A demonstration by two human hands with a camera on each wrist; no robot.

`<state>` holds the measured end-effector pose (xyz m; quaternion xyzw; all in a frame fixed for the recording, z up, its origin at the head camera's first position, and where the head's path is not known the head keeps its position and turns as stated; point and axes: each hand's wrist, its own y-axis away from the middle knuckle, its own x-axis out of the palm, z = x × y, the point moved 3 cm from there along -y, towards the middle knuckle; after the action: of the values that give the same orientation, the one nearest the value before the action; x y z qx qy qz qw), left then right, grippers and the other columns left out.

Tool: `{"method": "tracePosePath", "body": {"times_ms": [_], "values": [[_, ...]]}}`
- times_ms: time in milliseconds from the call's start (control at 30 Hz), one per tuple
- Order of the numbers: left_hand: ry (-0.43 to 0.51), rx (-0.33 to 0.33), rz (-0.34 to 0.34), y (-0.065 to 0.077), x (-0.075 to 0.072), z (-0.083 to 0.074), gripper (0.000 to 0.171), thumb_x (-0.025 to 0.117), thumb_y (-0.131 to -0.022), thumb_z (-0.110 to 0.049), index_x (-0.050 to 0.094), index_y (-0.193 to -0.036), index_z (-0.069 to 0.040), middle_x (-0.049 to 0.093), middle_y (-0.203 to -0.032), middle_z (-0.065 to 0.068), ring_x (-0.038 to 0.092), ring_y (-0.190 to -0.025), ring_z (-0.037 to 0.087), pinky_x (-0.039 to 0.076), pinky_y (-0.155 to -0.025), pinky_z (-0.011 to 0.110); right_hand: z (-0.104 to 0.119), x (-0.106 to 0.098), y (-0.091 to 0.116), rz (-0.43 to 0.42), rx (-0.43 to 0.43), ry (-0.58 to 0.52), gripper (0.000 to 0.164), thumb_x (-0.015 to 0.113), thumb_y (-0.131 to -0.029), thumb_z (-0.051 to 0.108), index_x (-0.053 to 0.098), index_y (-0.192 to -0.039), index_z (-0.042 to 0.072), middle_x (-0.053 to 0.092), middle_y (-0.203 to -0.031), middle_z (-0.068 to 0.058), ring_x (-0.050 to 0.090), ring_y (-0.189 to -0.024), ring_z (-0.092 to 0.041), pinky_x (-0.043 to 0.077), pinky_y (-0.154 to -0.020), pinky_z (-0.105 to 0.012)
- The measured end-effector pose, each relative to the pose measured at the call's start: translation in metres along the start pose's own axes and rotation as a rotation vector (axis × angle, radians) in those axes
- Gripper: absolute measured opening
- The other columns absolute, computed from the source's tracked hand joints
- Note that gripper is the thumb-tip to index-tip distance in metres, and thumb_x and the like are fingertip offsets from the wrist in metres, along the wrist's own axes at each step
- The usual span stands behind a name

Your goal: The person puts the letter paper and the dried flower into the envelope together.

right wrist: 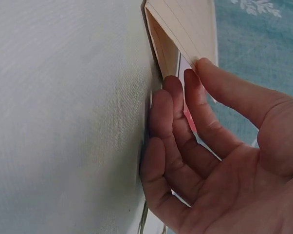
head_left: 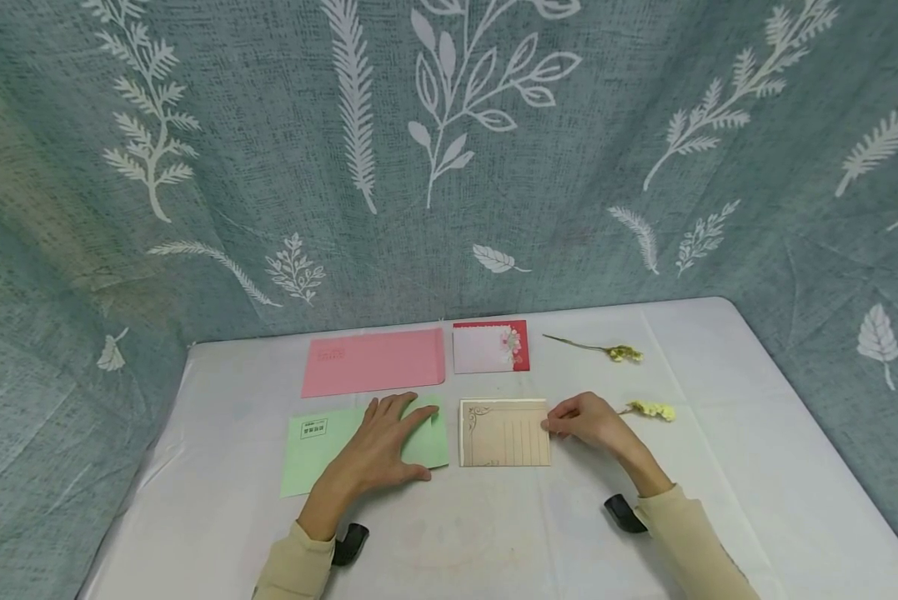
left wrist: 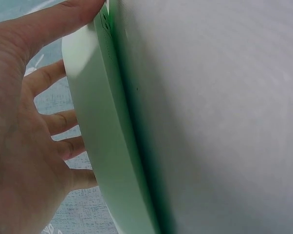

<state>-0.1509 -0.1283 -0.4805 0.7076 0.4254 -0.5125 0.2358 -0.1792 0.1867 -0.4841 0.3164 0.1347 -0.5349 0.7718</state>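
Left hand (head_left: 379,446): fingers spread wide across green envelope (head_left: 321,454). Right hand (head_left: 589,419): thumb and forefinger pinch right edge of card (head_left: 504,433), on table (head_left: 486,533) just right of green envelope.

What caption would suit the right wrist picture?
A right hand pinches the edge of a lined beige card over a white tablecloth.

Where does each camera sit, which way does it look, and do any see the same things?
Head: on the head, facing forward and down at the table; left hand, right hand and sleeves show.
Left wrist: on that wrist, facing the green envelope; only the left hand shows.
Right wrist: on that wrist, facing the tan card's edge; only the right hand shows.
Shared: head and left wrist, the envelope; head and right wrist, the card.
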Motion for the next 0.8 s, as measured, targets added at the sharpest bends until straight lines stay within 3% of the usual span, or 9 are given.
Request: {"method": "tracePosePath", "body": {"times_ms": [267,533,667,800], "values": [[-0.004,-0.003,-0.003,0.0005,0.001,0.0005,0.087,0.091,-0.062,-0.041,0.055,-0.139,-0.018,0.046,-0.141,0.019,0.042,-0.129,0.037,0.027,-0.108,0.064,0.0017,-0.0028,-0.0004,0.016,-0.029,-0.094,0.02,0.066,-0.093,0.016,0.068,-0.098,-0.003,0.066,-0.086,-0.007,0.054,-0.077,-0.017,0.047,-0.066,-0.029],[0.0,0.007,-0.011,0.0009,0.0002,0.0004,0.087,0.09,-0.063,-0.042,0.055,-0.138,-0.018,0.046,-0.141,0.019,0.042,-0.129,0.037,0.027,-0.108,0.064,0.0045,-0.0043,0.001,0.06,-0.063,-0.261,0.028,0.06,-0.097,0.014,0.059,-0.111,-0.01,0.066,-0.101,-0.014,0.066,-0.086,-0.02,0.056,-0.078,-0.037],[-0.003,-0.002,-0.008,0.0012,0.0009,0.001,0.087,0.09,-0.063,-0.043,0.055,-0.139,-0.018,0.046,-0.142,0.019,0.042,-0.129,0.037,0.028,-0.108,0.064,0.0045,-0.0035,0.0005,0.07,-0.079,-0.28,0.027,0.06,-0.097,0.014,0.06,-0.109,-0.011,0.066,-0.098,-0.014,0.067,-0.081,-0.018,0.057,-0.075,-0.036],[0.0,-0.004,-0.009,0.0014,0.0006,0.0008,0.087,0.09,-0.063,-0.043,0.055,-0.139,-0.018,0.046,-0.141,0.019,0.042,-0.129,0.037,0.027,-0.108,0.064,0.0044,-0.0034,-0.001,0.026,-0.062,-0.318,0.027,0.064,-0.094,0.009,0.057,-0.111,-0.011,0.067,-0.09,-0.011,0.064,-0.074,-0.014,0.058,-0.068,-0.032]]}}
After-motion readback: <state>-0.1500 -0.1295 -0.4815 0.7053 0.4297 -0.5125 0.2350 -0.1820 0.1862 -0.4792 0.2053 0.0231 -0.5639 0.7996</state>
